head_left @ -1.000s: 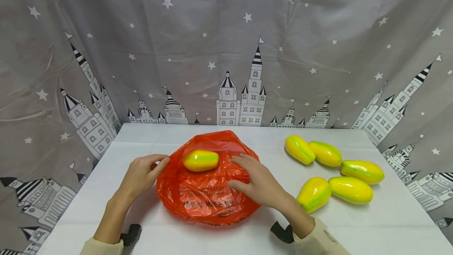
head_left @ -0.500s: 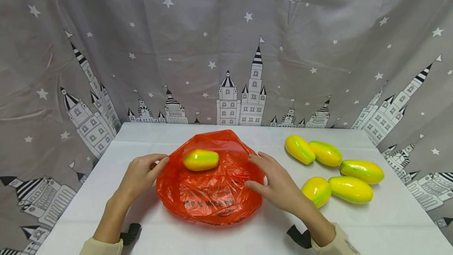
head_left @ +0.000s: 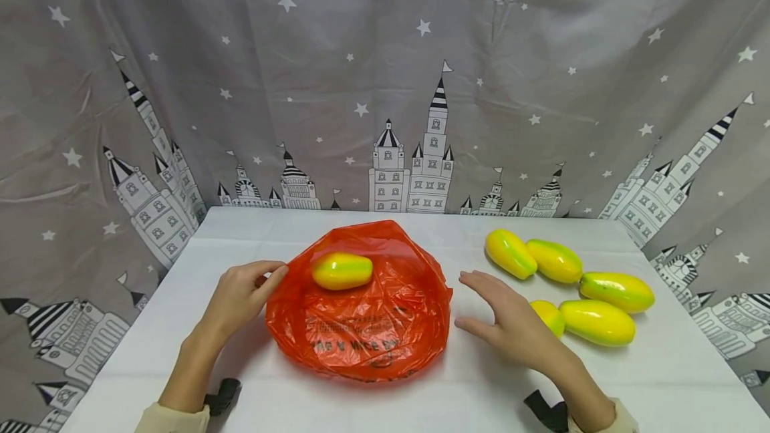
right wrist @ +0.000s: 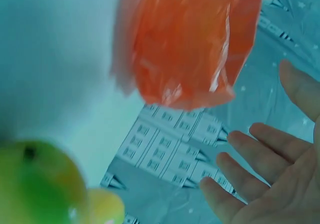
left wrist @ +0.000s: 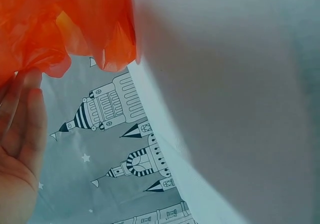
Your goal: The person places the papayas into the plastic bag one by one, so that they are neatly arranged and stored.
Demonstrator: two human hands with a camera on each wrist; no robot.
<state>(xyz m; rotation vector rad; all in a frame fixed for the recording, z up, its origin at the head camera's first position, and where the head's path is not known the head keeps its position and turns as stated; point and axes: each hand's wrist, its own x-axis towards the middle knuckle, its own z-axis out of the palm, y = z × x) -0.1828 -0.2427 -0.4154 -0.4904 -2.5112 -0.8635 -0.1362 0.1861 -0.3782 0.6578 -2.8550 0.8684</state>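
A red plastic bag lies with its mouth spread wide and dark lettering on its inside. One yellow-green papaya-like fruit rests in it, towards the back left. At the bag's left rim, my left hand pinches the plastic between thumb and fingers. My right hand is in the air between the bag and the other fruits, fingers spread and holding nothing. In the right wrist view its palm shows bare. Behind this hand, a yellow-green fruit is partly hidden.
Several more such fruits lie on the right of the white table, among them a fruit at the back and another fruit nearer the front. A grey curtain printed with castles and stars hangs behind the table.
My right hand has moved from over the bag's right side out to the right, towards the loose fruits. My left hand stays at the left rim, and the fruit in the bag keeps its place.
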